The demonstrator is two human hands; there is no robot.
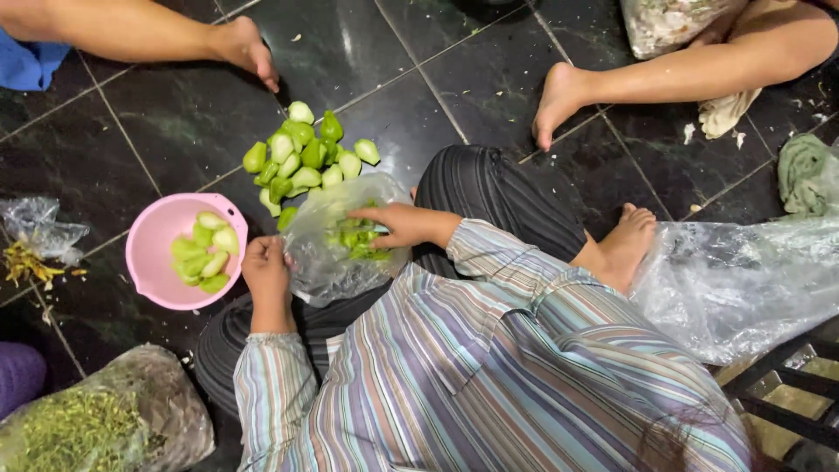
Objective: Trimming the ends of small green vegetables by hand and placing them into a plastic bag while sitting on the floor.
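Striped sleeves reach forward over the lap to a clear plastic bag (336, 253). The left hand (266, 269) is closed, pinching the bag's near edge; the right hand (395, 225) lies across its mouth, fingers curled at green vegetable pieces (357, 240) inside. Bagging seems in hand; the next move calls for holding the mouth wide. Left stands a pink bowl (157, 236), beyond it a loose pile of pieces (301, 153) on the dark tiled floor (384, 61)
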